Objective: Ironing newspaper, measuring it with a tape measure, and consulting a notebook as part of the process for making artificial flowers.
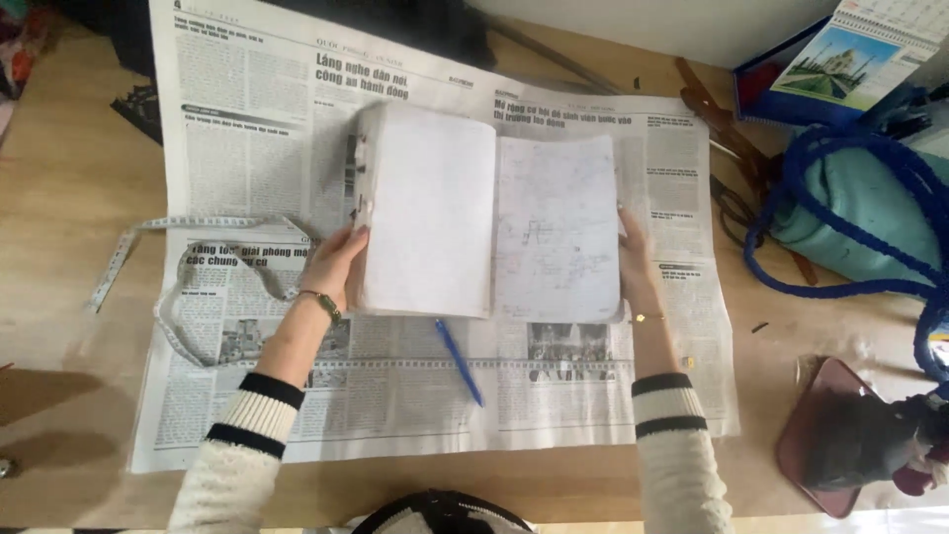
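Spread newspaper [247,148] bears an open notebook [489,222] between both hands [331,262].

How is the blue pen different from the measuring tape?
The blue pen is short, stiff and straight; the measuring tape is long, floppy and looped in curves. The pen is bright blue, the tape pale whitish with small marks. The pen lies just below the open notebook, between the left hand and right hand; the tape trails off the newspaper onto the table. Neither is being held.
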